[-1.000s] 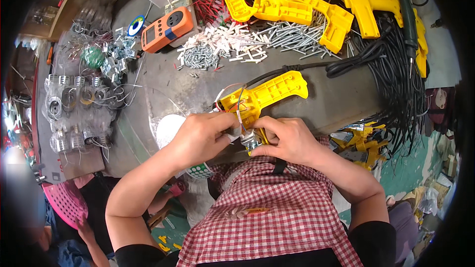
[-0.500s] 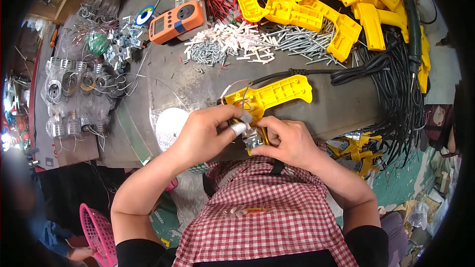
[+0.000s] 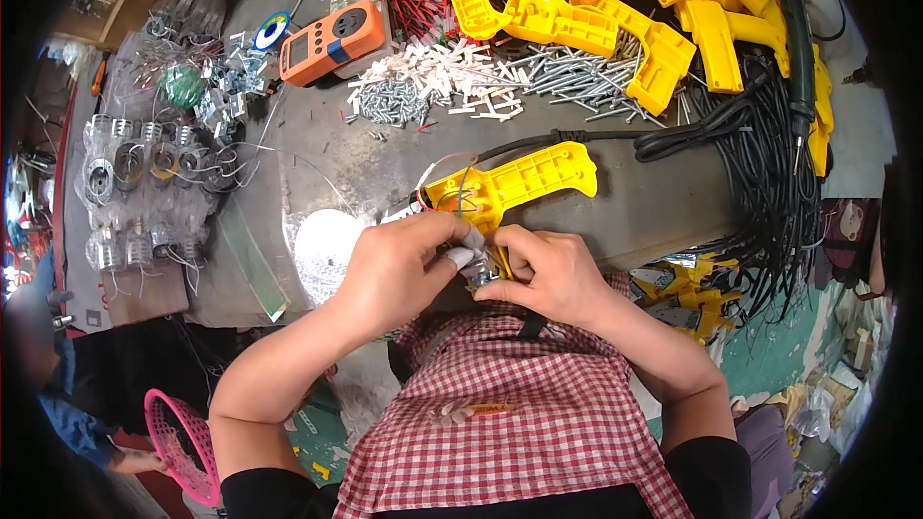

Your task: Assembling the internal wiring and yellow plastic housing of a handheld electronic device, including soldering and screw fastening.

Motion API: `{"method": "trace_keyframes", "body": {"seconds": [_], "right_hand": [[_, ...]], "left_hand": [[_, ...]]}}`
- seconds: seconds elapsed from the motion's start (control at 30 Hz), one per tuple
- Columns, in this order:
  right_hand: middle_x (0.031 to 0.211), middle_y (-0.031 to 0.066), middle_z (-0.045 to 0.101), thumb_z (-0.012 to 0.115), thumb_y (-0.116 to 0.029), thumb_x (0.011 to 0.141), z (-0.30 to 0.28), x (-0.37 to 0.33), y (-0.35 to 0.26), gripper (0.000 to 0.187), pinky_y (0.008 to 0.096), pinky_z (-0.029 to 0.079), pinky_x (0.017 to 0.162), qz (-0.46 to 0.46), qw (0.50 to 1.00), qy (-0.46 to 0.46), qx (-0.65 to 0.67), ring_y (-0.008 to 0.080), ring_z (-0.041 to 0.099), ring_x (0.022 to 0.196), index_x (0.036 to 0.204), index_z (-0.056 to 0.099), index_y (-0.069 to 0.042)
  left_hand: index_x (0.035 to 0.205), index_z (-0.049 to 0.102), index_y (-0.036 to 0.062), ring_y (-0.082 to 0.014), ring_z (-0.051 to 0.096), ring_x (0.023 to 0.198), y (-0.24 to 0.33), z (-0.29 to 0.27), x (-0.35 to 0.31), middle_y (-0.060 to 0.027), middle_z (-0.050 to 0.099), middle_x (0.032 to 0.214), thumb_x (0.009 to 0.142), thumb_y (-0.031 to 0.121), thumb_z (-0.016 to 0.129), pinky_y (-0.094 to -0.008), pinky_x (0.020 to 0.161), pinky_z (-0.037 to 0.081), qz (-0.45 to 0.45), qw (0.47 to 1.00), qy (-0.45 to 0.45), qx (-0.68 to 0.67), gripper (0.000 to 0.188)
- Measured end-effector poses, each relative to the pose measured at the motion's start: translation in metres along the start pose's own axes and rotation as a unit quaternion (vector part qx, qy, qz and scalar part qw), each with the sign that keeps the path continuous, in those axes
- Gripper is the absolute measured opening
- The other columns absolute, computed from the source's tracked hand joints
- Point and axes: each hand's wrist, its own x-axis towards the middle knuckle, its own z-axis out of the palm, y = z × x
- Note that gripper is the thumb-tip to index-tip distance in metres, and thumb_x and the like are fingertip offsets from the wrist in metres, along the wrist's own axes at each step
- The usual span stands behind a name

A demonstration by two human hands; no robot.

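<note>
A yellow plastic housing half (image 3: 543, 181), shaped like a pistol grip, lies hollow side up at the table's near edge. Its nose points toward me, between my hands. My right hand (image 3: 556, 271) is closed around that nose, with thumb and forefinger at a small shiny metal part (image 3: 478, 277) there. My left hand (image 3: 404, 264) is pinched at the same metal part; white coverings wrap its thumb and forefinger tips. What the left fingertips hold is partly hidden. Thin red and blue wires (image 3: 463, 187) loop out of the housing, and a black cord (image 3: 524, 145) runs from it to the right.
Behind lie white sleeves (image 3: 447, 77), small screws (image 3: 392, 104), long screws (image 3: 577, 82) and piled yellow housings (image 3: 562, 19). An orange meter (image 3: 332, 43) stands back left, bagged metal coils (image 3: 144, 163) at left. Black cords (image 3: 750, 163) and a soldering iron (image 3: 798, 67) are at right.
The whole view has shifted slightly. My left fingers have moved closer over the metal part, covering more of it, and the nose is tucked further between my hands.
</note>
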Motion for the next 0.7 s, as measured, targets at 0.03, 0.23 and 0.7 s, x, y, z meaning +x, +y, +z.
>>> {"method": "trace_keyframes", "body": {"seconds": [0.03,0.23,0.7], "right_hand": [[0.063,0.0058,0.056,0.072,-0.045,0.074,0.000,0.000,0.000,0.050,0.0356,0.047,0.054,0.001,1.000,-0.001,0.010,0.0240,0.060,0.059,0.105,0.055,-0.009],[0.066,0.0069,0.058,0.075,-0.038,0.073,0.001,-0.004,-0.003,0.048,0.0366,0.048,0.056,0.005,1.000,0.021,0.011,0.0258,0.061,0.062,0.104,0.054,-0.008],[0.103,0.0163,0.058,0.057,0.000,0.075,-0.188,-0.017,0.060,0.025,0.0386,0.047,0.082,0.055,0.826,0.371,-0.420,0.0331,0.057,0.094,0.099,0.063,-0.002]], "left_hand": [[0.094,0.064,0.0068,-0.0191,0.057,0.056,0.007,-0.006,0.004,-0.0096,0.060,0.074,0.073,0.006,0.069,-0.0309,0.053,0.046,-0.032,0.999,-0.016,-0.001,0.021],[0.095,0.064,0.0037,-0.0069,0.042,0.055,0.010,-0.010,0.009,-0.0015,0.048,0.059,0.074,0.003,0.069,-0.0257,0.051,0.039,-0.099,0.992,-0.065,-0.032,0.021],[0.102,0.063,0.0094,-0.0327,0.049,0.099,0.014,0.056,-0.036,-0.0094,0.054,0.106,0.058,0.007,0.075,-0.0432,0.081,0.043,0.133,0.965,0.151,0.167,0.045]]}}
